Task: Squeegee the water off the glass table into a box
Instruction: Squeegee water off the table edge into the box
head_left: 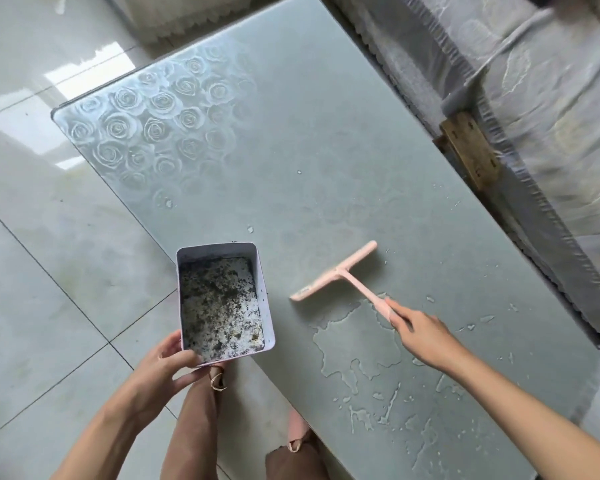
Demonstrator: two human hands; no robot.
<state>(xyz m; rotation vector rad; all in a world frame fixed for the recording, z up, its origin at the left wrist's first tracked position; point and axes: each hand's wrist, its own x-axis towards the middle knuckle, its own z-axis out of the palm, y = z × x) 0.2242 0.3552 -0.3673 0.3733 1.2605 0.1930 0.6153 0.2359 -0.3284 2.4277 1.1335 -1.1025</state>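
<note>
Squeegee [340, 271] in right hand [420, 332] on glass table [309, 133], box [219, 250] in left hand [167, 362]

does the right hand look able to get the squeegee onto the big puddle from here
Probably yes: the right hand grips the squeegee handle, its blade lies just beyond the puddle, and nothing stands between them.
</note>
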